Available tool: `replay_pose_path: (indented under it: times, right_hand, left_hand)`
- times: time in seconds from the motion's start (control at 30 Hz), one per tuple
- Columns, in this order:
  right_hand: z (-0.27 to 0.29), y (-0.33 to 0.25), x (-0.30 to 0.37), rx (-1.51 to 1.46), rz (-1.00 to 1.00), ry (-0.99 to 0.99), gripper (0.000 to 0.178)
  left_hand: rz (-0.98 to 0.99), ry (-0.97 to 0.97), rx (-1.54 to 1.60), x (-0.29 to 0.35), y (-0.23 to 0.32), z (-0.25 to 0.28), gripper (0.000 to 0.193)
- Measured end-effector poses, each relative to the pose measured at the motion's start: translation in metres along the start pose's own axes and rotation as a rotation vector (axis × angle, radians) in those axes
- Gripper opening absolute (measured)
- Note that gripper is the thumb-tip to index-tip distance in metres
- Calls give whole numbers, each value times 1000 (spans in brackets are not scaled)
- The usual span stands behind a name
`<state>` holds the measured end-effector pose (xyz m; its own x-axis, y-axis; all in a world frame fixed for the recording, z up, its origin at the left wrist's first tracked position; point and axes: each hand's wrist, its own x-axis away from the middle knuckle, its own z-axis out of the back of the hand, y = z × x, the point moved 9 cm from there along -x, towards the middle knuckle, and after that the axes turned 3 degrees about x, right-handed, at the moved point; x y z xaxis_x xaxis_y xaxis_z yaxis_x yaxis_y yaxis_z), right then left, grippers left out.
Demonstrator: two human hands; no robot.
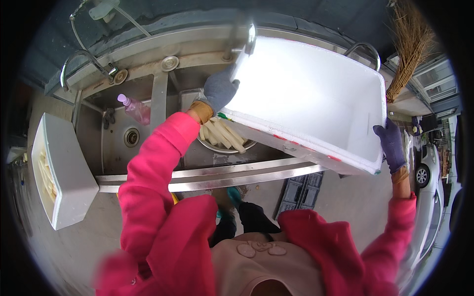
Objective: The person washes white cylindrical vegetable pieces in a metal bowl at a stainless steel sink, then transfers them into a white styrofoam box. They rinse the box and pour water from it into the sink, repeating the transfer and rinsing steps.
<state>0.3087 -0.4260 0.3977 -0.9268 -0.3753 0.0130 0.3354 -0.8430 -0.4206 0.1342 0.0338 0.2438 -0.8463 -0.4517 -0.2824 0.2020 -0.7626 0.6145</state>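
Observation:
A large white foam box (316,93), its open top facing me and its inside bare, hangs tilted over the right part of the steel sink. My left hand (220,90), in a grey glove, grips its left end. At the opposite end, my right hand (391,145), also gloved, has its fingers closed round the box's edge. Under the box's near left corner, pale peeled sticks (224,134) lie in a round metal bowl (250,145) in the sink. The box hides part of the bowl and much of that basin.
The left basin (113,158) holds a pink pump bottle (137,109) by its divider. Another white foam box (74,172) with pale sticks stands at the far left. Curved faucets (81,54) line the back. A dark crate (298,192) lies on the floor; a twig broom (410,44) leans at the right.

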Motion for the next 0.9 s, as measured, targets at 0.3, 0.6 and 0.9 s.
replay_pose_path:
  times: [0.3, 0.6, 0.9]
  right_hand:
    - [-50, -50, -6, -269, 180, -279, 30]
    - [-140, -111, -33, -375, 165, -537, 42]
    - [-227, -172, -10, -419, 279, -708, 56]
  left_hand:
    - [168, -161, -224, 52, -18, 78, 55]
    - [261, -92, -422, 85, -31, 195, 53]
    - [375, -14, -758, 102, 15, 317, 52]
